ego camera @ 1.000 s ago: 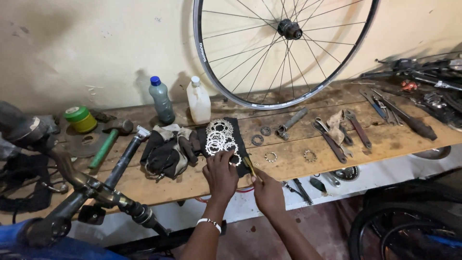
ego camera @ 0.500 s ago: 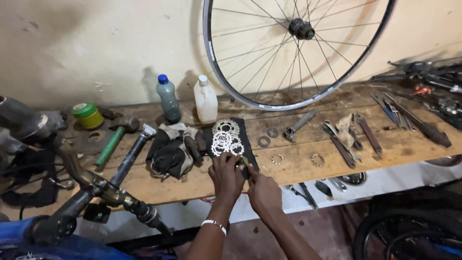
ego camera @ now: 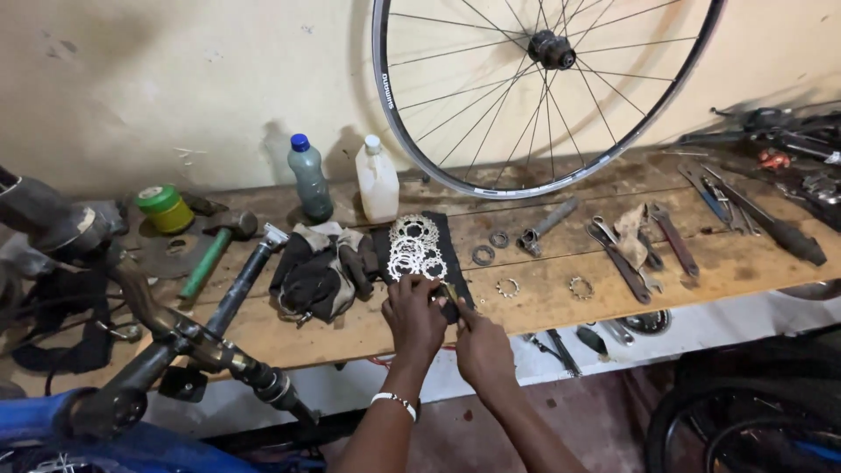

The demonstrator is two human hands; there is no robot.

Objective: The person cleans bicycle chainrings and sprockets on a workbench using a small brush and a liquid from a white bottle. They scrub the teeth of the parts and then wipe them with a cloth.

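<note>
While both hands work at the near edge of the wooden tabletop (ego camera: 543, 307), the left hand (ego camera: 413, 317) and right hand (ego camera: 480, 349) close their grip together on one small dark tool (ego camera: 451, 300). Just beyond the grip lies one black cloth (ego camera: 438, 229) bearing a cluster of silver sprockets (ego camera: 413, 247). Two plastic bottles stand farther back: one greenish bottle (ego camera: 309, 180) with a blue cap, one white bottle (ego camera: 378, 181). Left of them sits one green tape roll (ego camera: 164, 207). Two toothed rings (ego camera: 543, 286) lie right of the grip; one spoked wheel (ego camera: 526, 96) leans on the wall.
</note>
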